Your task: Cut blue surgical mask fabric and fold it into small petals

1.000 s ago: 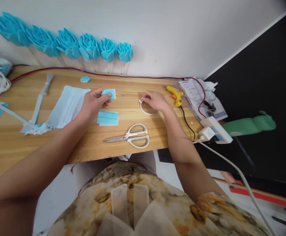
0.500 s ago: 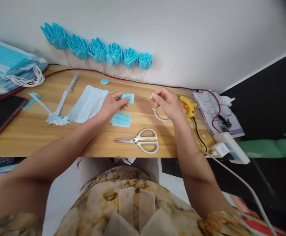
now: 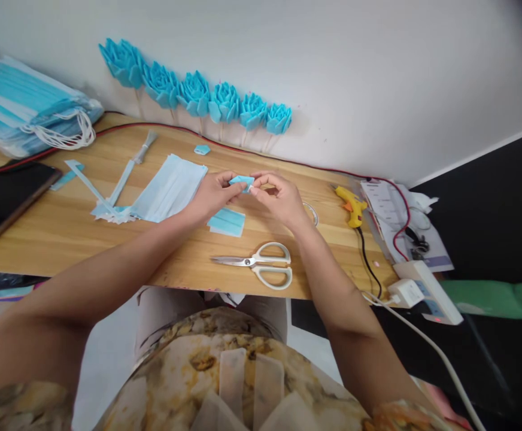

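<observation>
My left hand [image 3: 218,193] pinches a small folded piece of blue mask fabric [image 3: 242,181] between thumb and fingers. At its right end, my right hand [image 3: 279,196] is closed on a small white piece of tape [image 3: 251,190], which meets the fabric's edge. Fingers partly hide both. Just below lie cut blue rectangles [image 3: 227,222]. A roll of tape [image 3: 310,214] lies partly behind my right wrist. Scissors [image 3: 254,263] with white handles rest near the table's front edge, blades pointing left.
Blue fabric flowers [image 3: 195,94] on thin stems lean along the wall. A face-mask stack [image 3: 170,188] and fabric strips [image 3: 121,182] lie left. Farther out are bagged masks [image 3: 27,105] and a phone [image 3: 14,191]. A yellow glue gun [image 3: 353,206] and power strip [image 3: 431,290] stand right.
My right hand has moved left from beside the tape roll, bringing the small white piece to the fabric in my left hand. The view has shifted slightly.
</observation>
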Demonstrator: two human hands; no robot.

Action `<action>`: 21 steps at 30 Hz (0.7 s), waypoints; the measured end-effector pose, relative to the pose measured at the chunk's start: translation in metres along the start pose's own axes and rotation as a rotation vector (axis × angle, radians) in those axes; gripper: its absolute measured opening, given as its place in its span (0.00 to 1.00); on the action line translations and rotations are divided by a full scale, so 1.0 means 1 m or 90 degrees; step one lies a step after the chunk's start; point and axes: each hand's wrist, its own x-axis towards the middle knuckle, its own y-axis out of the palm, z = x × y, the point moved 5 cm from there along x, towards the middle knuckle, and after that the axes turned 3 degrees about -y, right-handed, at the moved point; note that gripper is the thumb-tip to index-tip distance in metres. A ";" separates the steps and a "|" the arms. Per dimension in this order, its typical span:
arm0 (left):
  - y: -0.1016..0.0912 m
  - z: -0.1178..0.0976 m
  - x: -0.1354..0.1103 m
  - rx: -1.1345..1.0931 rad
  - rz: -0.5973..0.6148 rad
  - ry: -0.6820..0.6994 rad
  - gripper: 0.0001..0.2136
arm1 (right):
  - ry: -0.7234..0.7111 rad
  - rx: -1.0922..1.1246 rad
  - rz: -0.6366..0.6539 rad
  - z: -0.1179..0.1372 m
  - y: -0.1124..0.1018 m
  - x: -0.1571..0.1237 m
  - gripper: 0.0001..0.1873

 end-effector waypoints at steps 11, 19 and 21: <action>0.004 0.003 0.001 0.038 0.079 0.045 0.13 | -0.003 0.020 -0.007 -0.006 0.005 -0.004 0.09; 0.005 0.001 0.000 0.091 0.082 0.057 0.09 | 0.005 -0.019 -0.054 -0.007 0.004 -0.006 0.08; 0.004 0.002 0.001 0.117 0.082 0.074 0.09 | 0.012 -0.031 -0.060 -0.007 0.005 -0.007 0.08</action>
